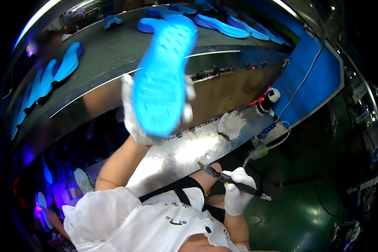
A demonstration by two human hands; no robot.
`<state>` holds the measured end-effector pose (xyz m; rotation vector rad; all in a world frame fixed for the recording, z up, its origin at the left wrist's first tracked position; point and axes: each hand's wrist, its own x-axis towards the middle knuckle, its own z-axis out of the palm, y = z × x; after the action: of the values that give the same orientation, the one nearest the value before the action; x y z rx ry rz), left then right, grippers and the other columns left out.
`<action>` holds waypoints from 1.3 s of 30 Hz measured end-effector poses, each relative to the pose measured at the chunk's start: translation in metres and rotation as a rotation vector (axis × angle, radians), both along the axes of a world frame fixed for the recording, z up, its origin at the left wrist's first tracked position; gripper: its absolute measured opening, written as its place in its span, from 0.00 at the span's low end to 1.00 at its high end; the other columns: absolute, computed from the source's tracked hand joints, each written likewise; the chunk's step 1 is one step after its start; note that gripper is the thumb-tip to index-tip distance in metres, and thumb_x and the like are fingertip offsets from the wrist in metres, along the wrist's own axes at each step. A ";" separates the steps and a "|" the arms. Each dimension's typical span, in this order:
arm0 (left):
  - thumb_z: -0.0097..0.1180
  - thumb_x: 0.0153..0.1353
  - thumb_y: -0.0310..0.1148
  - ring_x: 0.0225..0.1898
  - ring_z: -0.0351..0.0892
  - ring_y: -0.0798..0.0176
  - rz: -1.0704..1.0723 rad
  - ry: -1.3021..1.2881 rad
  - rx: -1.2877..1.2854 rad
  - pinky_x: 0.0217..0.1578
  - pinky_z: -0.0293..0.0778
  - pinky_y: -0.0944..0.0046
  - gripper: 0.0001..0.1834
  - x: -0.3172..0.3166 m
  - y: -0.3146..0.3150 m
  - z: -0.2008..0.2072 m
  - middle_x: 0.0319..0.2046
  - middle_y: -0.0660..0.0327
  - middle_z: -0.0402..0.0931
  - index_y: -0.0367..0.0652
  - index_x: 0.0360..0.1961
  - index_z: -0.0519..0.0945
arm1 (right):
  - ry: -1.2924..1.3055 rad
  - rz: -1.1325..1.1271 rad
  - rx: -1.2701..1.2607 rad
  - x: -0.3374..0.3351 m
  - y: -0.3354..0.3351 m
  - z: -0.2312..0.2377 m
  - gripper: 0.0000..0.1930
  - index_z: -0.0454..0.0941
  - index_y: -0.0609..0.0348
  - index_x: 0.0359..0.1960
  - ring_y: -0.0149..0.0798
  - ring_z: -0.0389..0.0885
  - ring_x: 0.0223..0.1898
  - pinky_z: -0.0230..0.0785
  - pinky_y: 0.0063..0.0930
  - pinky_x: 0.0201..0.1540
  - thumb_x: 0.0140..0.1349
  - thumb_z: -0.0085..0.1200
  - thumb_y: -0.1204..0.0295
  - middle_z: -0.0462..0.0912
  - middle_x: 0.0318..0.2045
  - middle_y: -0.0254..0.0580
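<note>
My left hand (130, 113) in a white glove is raised in front of me, closed around a bright blue shoe sole (159, 92). The sole stands nearly upright, its patterned face toward me, and hides most of the palm; some fingertips show past its right edge. Lower down at the right, my gloved right hand (239, 193) grips the dark handle of a brush (229, 179). The brush slants, with its worn tip pointing up and left, apart from the sole.
Several blue soles (220, 26) lie on the dark green belt (107, 52) beyond the metal edge. An empty white glove (232, 125) rests on the metal shelf (155, 168). A blue panel (311, 80) with cables stands at right. Another person's hand (52, 218) shows lower left, near purple light.
</note>
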<state>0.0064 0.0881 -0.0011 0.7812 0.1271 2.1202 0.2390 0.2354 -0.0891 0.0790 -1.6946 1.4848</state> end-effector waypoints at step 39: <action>0.73 0.46 0.30 0.59 0.70 0.43 0.689 1.096 -1.017 0.59 0.68 0.52 0.12 0.108 0.001 -0.260 0.59 0.43 0.66 0.43 0.26 0.78 | -0.571 -0.266 -0.550 -0.011 0.045 -0.128 0.09 0.82 0.64 0.43 0.19 0.69 0.22 0.62 0.16 0.22 0.63 0.62 0.74 0.78 0.25 0.29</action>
<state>0.1147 0.0887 -0.2614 1.2042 2.0794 1.5311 0.2281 0.2808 -0.2170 -0.9027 -1.5607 1.8102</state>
